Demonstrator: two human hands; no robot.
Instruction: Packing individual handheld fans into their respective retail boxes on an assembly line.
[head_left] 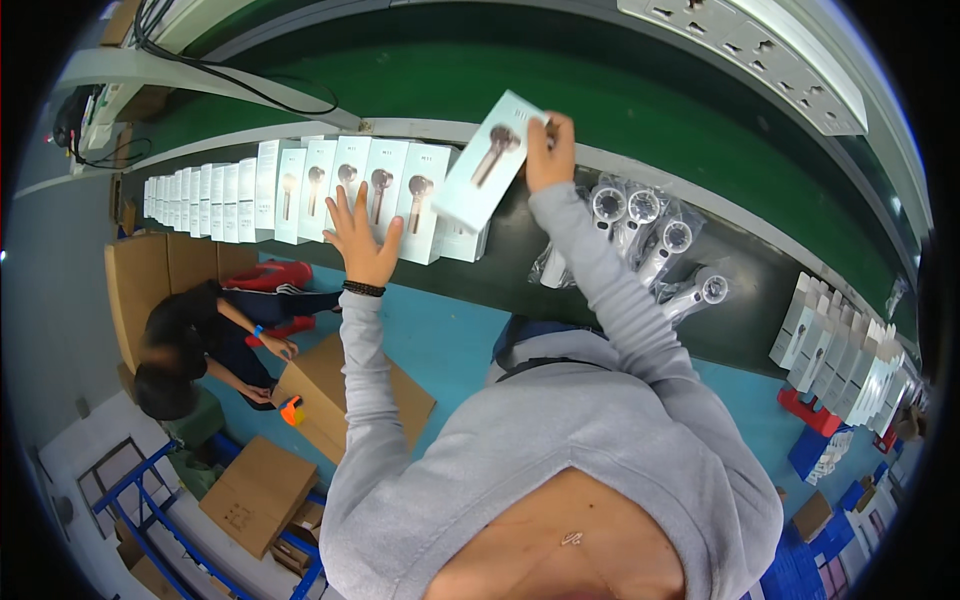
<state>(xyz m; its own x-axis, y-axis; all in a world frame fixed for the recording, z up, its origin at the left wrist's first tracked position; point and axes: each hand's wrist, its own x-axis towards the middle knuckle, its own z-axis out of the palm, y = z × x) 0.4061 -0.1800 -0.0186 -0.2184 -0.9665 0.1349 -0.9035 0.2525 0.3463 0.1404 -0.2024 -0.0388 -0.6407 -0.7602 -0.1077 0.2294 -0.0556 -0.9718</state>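
Observation:
My right hand (551, 150) grips the upper right corner of a pale mint box (487, 160) printed with a picture of a handheld fan-like device. The box is tilted and held above the dark workbench. Spread fingers of my left hand (362, 238) rest against the fronts of similar upright boxes (385, 195), which stand in a long row running off to the left. Right of my right forearm lie several white handheld devices (643, 207) with round heads, wrapped in clear plastic bags.
More upright boxes (838, 340) line the bench's right end. A white power socket strip (750, 60) runs along the upper right, above a green surface (450, 65). At lower left a co-worker (200, 330) bends over a cardboard carton (335, 400), beside an orange tape dispenser (291, 410).

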